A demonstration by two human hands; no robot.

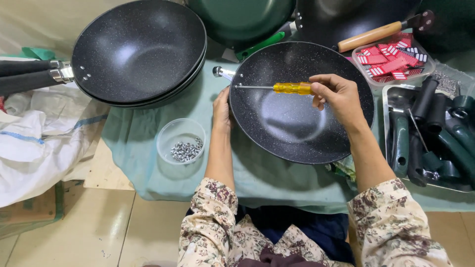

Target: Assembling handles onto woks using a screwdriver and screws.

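A black speckled pan lies on the green cloth in front of me, with a metal handle bracket sticking out at its upper left rim. My left hand grips the pan's left rim from outside. My right hand holds a screwdriver with a yellow handle. Its thin shaft points left across the pan, and its tip rests at the inner wall near the bracket.
A stack of black pans with dark handles sits at upper left. A clear bowl of small metal nuts stands left of my arm. Right: a metal tray of dark handles and a clear box of red labels. More pans lie behind.
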